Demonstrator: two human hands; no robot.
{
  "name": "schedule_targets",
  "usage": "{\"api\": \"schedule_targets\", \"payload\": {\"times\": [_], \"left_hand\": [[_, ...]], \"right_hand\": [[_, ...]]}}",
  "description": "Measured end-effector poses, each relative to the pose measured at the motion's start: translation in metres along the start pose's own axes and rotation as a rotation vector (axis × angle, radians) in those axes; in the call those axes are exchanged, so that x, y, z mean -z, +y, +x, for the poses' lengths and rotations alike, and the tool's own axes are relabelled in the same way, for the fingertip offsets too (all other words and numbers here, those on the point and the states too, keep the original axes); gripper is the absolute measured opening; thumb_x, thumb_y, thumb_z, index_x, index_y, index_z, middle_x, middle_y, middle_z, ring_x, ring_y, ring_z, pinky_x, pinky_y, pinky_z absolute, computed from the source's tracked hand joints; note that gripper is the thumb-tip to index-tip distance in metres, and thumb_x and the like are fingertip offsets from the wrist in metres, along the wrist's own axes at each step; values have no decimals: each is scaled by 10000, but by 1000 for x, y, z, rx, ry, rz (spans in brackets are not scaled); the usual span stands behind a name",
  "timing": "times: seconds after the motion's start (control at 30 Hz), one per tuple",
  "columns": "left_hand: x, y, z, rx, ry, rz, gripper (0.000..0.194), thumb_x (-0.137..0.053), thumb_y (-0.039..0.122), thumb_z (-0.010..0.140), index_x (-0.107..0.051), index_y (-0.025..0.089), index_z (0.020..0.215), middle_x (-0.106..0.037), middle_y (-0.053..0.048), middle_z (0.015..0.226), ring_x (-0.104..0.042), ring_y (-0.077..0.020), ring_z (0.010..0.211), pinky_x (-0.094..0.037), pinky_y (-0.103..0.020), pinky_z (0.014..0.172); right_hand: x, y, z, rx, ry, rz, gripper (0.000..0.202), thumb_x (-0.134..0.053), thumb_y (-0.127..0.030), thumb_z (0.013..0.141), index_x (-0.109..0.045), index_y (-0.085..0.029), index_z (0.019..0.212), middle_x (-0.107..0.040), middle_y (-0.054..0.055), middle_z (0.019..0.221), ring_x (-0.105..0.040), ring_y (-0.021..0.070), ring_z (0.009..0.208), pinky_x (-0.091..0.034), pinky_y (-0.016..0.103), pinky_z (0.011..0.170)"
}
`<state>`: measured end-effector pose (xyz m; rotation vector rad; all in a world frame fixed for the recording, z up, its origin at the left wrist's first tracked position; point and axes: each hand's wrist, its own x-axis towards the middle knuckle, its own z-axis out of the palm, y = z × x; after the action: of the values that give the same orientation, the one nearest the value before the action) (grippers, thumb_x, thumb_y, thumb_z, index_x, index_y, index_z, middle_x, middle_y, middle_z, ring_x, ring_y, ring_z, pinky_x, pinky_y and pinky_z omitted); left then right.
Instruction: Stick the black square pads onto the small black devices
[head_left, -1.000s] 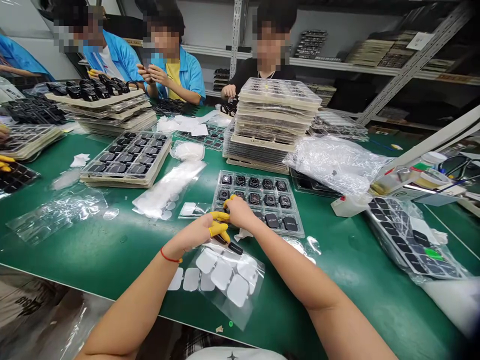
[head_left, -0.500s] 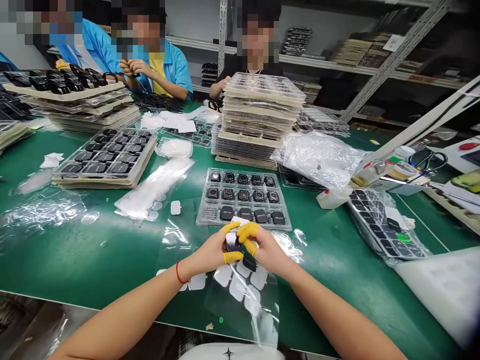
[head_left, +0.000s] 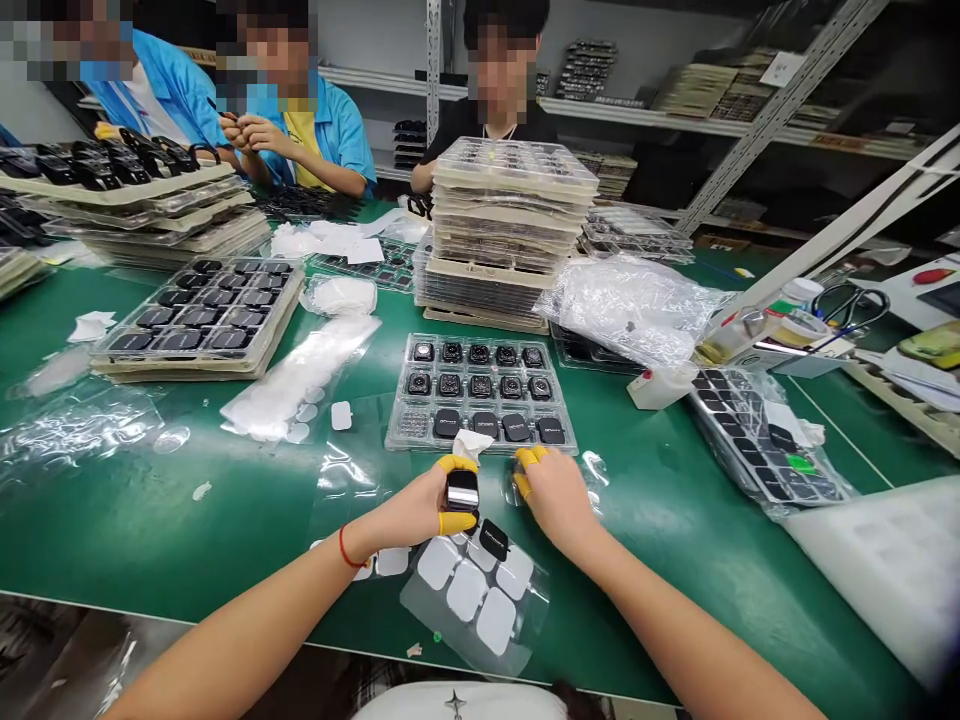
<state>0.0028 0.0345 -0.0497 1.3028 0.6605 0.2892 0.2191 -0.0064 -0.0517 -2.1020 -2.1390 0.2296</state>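
My left hand (head_left: 425, 500), with yellow finger cots on, grips a black square watch case (head_left: 462, 490) whose glossy face reflects light. A crumpled white wipe (head_left: 472, 444) sticks out above its fingers. My right hand (head_left: 555, 495) is apart from it, just in front of the tray, its yellow-cotted fingers closed at a piece of clear film (head_left: 511, 482). Below the watch case, a black square sticker (head_left: 494, 540) lies on a clear sheet with white rounded squares (head_left: 466, 592). Straight ahead, a clear plastic tray (head_left: 396, 425) holds watch cases in two rows and black square pieces in front.
Behind the tray rises a tall stack of trays (head_left: 502, 235). Another loaded tray stack (head_left: 195, 320) stands left, beside a bag of white film pieces (head_left: 300, 385). Bubble wrap (head_left: 630, 310) and a bagged tray (head_left: 750, 440) lie right. Several people sit across the table.
My right hand has moved right, away from the watch case. The left hand keeps hold of the case, whose glossy face now shows. The sheet with white squares is less covered.
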Motion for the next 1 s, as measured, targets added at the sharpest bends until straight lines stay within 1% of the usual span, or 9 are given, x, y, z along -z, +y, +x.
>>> {"api": "schedule_targets", "payload": {"times": [0.07,0.13,0.27,0.37,0.5,0.73,0.8,0.9,1.0], "left_hand": [[0,1,0,-17,1,-3,425,-644,209,763,-418,202,1123,-480,4,829,-484,-118,674,-413,-225,576],[-1,2,1,-37,35,-1,426,-634,213,774,-414,202,1139,-486,4,826,-481,-113,666,-414,-221,573],[1,2,4,-44,88,-35,482,-645,243,773,-406,212,1190,-524,0,813,-522,-127,693,-450,-251,630],[2,1,6,-48,106,-62,532,-654,256,760,-385,219,1218,-560,-14,855,-557,-143,721,-466,-266,651],[1,3,6,-125,116,151,391,-656,218,725,-505,198,1084,-583,-28,932,-556,-152,758,-455,-247,650],[-2,6,4,-135,130,191,412,-652,220,715,-518,190,1103,-609,-38,965,-576,-179,828,-474,-260,693],[-3,5,4,-101,127,218,389,-672,224,703,-542,178,1067,-619,-24,862,-583,-172,751,-476,-258,645],[-1,6,3,-13,146,60,488,-685,259,725,-476,178,1158,-615,-7,768,-609,-169,688,-498,-269,611],[5,7,-1,-89,246,-48,525,-691,256,742,-435,205,1198,-632,-48,952,-635,-196,873,-515,-325,790]], "right_hand": [[-5,-6,10,70,106,-18,199,-510,-177,830,-614,-142,996,-614,131,904,-508,269,854,-384,370,709],[-11,-15,24,146,159,122,277,-544,-279,839,-581,-157,1084,-608,114,982,-498,256,901,-385,359,751],[-15,-25,46,208,115,344,130,-549,-235,831,-620,-188,929,-617,63,908,-508,211,858,-374,338,752],[-6,-27,37,253,149,486,74,-543,-204,822,-617,-198,818,-607,38,835,-513,183,809,-371,330,747],[4,-38,11,530,134,493,120,-533,-221,834,-650,-243,850,-619,32,878,-485,180,814,-352,343,760],[-4,-49,6,566,188,349,181,-480,-236,877,-660,-249,865,-609,30,775,-449,173,743,-322,347,728],[-4,-46,10,500,225,342,179,-479,-238,883,-657,-249,883,-621,33,790,-469,180,767,-325,358,754],[3,-32,17,244,229,430,159,-522,-275,871,-646,-233,960,-644,52,888,-509,203,877,-347,386,828],[16,-13,20,110,-32,617,275,-618,-320,794,-623,-234,1055,-635,54,1031,-538,212,961,-416,371,834]]}}
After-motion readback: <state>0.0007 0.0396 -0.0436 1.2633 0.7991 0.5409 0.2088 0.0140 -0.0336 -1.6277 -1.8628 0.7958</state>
